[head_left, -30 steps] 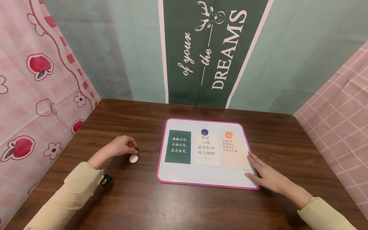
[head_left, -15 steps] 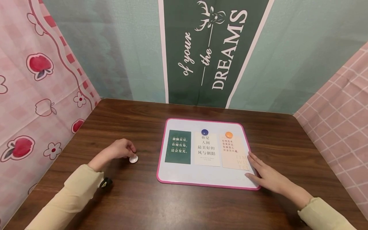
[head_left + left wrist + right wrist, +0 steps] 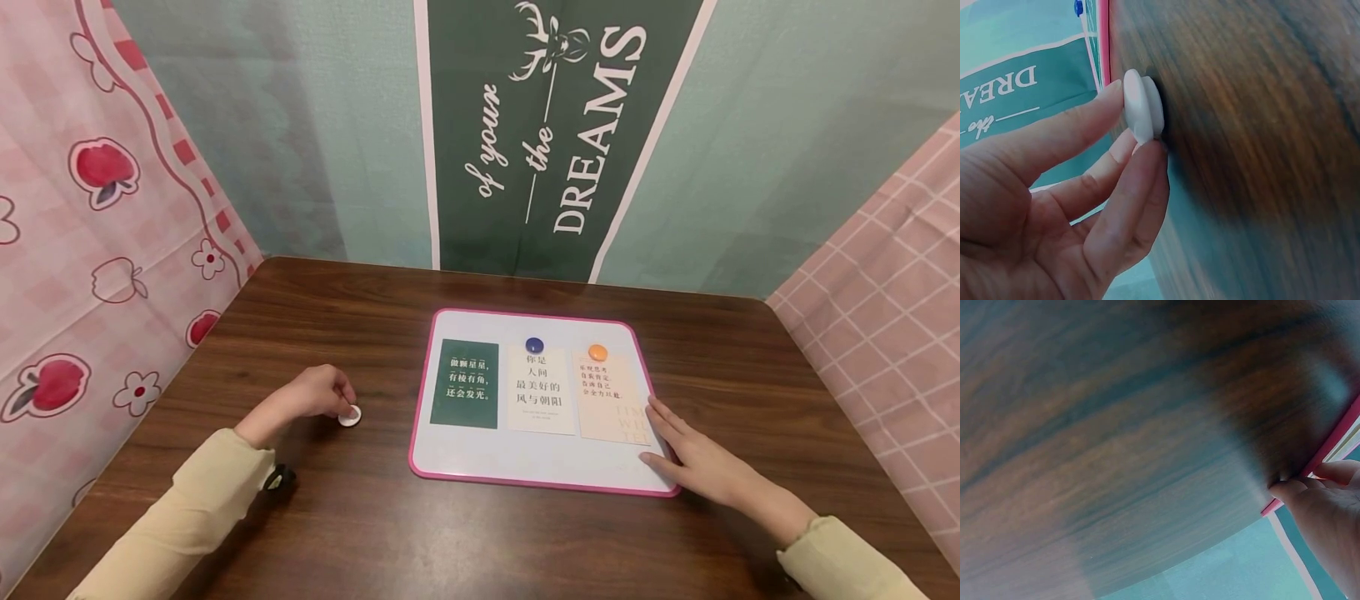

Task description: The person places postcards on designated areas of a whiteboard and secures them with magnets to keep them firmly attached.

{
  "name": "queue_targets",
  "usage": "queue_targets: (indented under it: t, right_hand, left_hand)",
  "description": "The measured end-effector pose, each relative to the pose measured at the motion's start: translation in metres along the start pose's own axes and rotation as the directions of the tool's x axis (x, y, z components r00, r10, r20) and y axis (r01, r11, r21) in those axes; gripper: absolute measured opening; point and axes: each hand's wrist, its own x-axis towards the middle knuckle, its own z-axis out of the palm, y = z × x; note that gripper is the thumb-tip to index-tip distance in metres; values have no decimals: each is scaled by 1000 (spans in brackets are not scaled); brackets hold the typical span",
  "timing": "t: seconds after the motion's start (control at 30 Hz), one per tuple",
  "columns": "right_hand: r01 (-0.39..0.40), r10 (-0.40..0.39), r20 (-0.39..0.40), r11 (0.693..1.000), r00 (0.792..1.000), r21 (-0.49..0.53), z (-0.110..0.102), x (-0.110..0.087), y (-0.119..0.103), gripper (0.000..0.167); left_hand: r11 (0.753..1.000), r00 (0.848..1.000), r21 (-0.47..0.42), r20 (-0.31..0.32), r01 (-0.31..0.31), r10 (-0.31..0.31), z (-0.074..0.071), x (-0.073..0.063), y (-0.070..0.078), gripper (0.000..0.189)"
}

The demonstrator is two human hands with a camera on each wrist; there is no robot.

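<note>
Now the left hand (image 3: 315, 394) pinches a small white round magnet (image 3: 349, 415) between thumb and fingertips; in the left wrist view the magnet (image 3: 1142, 114) sits against the dark wooden worktop (image 3: 352, 517) with the thumb on one edge and a finger on the other. The magnet lies on the worktop to the left of a pink-framed whiteboard (image 3: 480, 472), near it but not touching.

The right hand (image 3: 693, 454) rests flat with its fingers spread on the near right corner of the whiteboard, fingertips beside the peach card (image 3: 611, 404). In the right wrist view the fingers (image 3: 1319, 487) meet the board's pink edge.

On the whiteboard three cards lie in a row: a green card (image 3: 465, 383) at the left, a white card (image 3: 540, 392) in the middle with a blue magnet (image 3: 534, 344) at its far edge, and the peach card at the right with an orange magnet (image 3: 597, 351) at its far edge. The green card carries no magnet.

Both forearms wear pale yellow sleeves (image 3: 180, 517).
</note>
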Motion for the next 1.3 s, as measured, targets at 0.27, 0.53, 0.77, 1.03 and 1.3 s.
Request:
queue_targets:
  t: [0.27, 0.53, 0.77, 1.03, 1.3]
  right_hand:
    - [-1, 1, 1, 1000, 1000, -1, 0, 0, 0, 81]
    - [-14, 14, 20, 1000, 1000, -1, 2, 1, 2, 82]
    - [-7, 7, 11, 1000, 1000, -1, 2, 1, 2, 82]
    - [-10, 10, 5, 1000, 1000, -5, 1, 1, 1, 82]
    - [-12, 12, 11, 1000, 1000, 6, 0, 0, 1, 82]
  left_hand:
    - [993, 998, -118, 60, 33, -26, 0, 2, 1, 12]
    - [980, 995, -195, 98, 42, -23, -2, 8, 2, 10]
    - [974, 997, -225, 72, 20, -4, -2, 13, 5, 10]
    - [978, 998, -209, 55, 15, -3, -2, 21, 13, 9]
    - [976, 999, -212, 24, 46, -41, -1, 31, 24, 10]
